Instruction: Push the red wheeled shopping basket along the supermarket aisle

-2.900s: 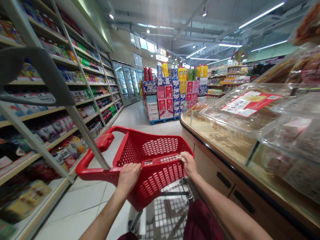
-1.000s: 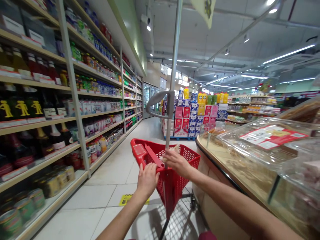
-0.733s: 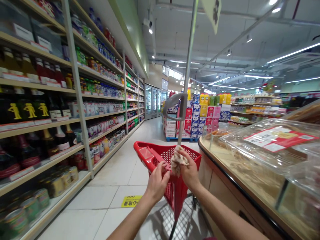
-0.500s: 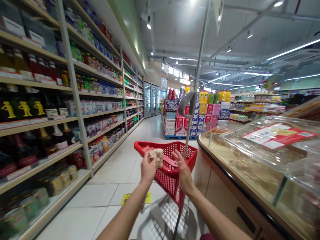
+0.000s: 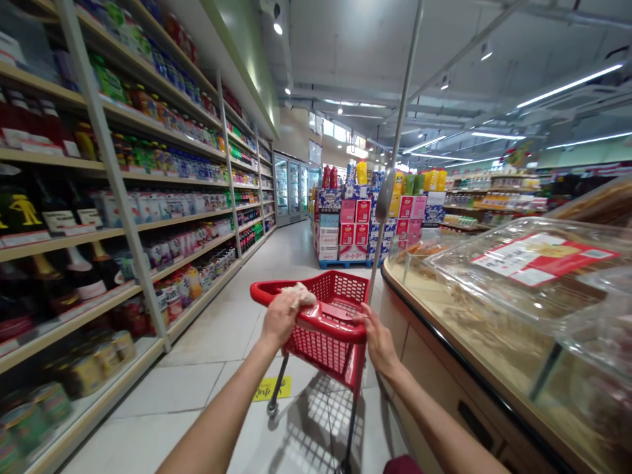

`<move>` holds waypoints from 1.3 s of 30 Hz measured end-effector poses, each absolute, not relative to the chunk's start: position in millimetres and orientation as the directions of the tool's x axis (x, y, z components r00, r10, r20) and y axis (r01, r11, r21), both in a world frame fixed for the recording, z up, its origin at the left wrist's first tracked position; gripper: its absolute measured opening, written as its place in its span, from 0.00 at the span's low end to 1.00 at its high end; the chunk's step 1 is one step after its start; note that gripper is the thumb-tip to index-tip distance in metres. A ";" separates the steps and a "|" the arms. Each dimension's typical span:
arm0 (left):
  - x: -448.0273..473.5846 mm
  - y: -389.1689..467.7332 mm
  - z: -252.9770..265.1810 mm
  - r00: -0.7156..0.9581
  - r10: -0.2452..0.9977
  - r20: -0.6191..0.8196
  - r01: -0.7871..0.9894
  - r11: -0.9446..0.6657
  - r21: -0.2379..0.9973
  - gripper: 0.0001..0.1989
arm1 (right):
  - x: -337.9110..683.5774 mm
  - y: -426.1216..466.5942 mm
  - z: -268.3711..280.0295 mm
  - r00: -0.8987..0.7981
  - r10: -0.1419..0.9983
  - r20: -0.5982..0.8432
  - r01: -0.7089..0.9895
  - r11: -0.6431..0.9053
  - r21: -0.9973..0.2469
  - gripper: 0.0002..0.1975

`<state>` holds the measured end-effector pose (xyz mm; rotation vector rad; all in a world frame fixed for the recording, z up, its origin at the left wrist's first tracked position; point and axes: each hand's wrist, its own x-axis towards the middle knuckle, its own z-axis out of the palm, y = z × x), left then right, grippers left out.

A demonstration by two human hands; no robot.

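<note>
A red shopping cart (image 5: pixel 328 349) with a lattice plastic basket and metal legs stands in front of me on the tiled floor. My left hand (image 5: pixel 280 320) is closed around a crumpled whitish cloth (image 5: pixel 300 294) and presses it on the cart's near rim, left of the middle. At the right corner of that same rim, my right hand (image 5: pixel 379 339) has its fingers bent over the edge, gripping the cart. The palm side of my left hand is hidden. A grey metal pole (image 5: pixel 402 99) rises beyond my right hand.
Shelves of bottles and cans (image 5: pixel 182 174) line the left side. A bakery counter (image 5: pixel 419 309) with clear plastic boxes (image 5: pixel 523 263) runs close along the right. Ahead, stacked drink cartons (image 5: pixel 353 227) stand on a blue pallet. A yellow floor sticker (image 5: pixel 279 388) lies below the cart.
My left hand has lowered the cloth onto the cart's rim. My right hand has come from hovering with spread fingers to the rim's right corner. The cart appears slightly farther left in view.
</note>
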<state>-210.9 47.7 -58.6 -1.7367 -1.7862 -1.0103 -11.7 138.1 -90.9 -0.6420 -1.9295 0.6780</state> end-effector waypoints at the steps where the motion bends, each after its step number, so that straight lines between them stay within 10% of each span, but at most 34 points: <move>1: -212.4 47.0 -60.1 -0.136 0.626 0.768 0.977 -0.045 0.210 0.16 | -13.7 137.8 -92.2 -0.392 0.685 0.614 0.177 0.711 -0.681 0.22; 7: -176.8 50.7 -64.7 0.181 0.659 0.730 0.945 -0.321 0.056 0.13 | -15.2 142.3 -96.3 -0.395 0.649 0.650 0.242 0.756 -0.608 0.21; 13: -216.6 38.6 -53.3 -0.005 0.527 0.850 0.986 -0.140 0.093 0.16 | -16.3 137.6 -93.7 -0.367 0.662 0.654 0.281 0.749 -0.600 0.20; 19: -162.4 36.4 -71.3 0.218 0.608 0.763 0.953 -0.302 -0.032 0.16 | -18.2 141.1 -91.8 -0.360 0.649 0.670 0.279 0.760 -0.587 0.17; 25: -205.4 29.9 -70.0 -0.084 0.433 0.898 0.993 -0.041 0.113 0.10 | -11.3 143.8 -79.1 -0.394 0.658 0.642 0.443 0.748 -0.494 0.18; 32: -160.5 52.3 -65.4 0.095 0.677 0.730 0.980 -0.191 0.049 0.12 | -22.1 139.7 -66.5 -0.555 0.570 0.605 0.524 0.805 -0.278 0.19; 39: -201.6 50.7 -66.4 -0.183 0.552 0.814 0.981 0.046 0.189 0.14 | -25.6 141.1 -70.8 -0.514 0.538 0.668 0.506 0.819 -0.270 0.19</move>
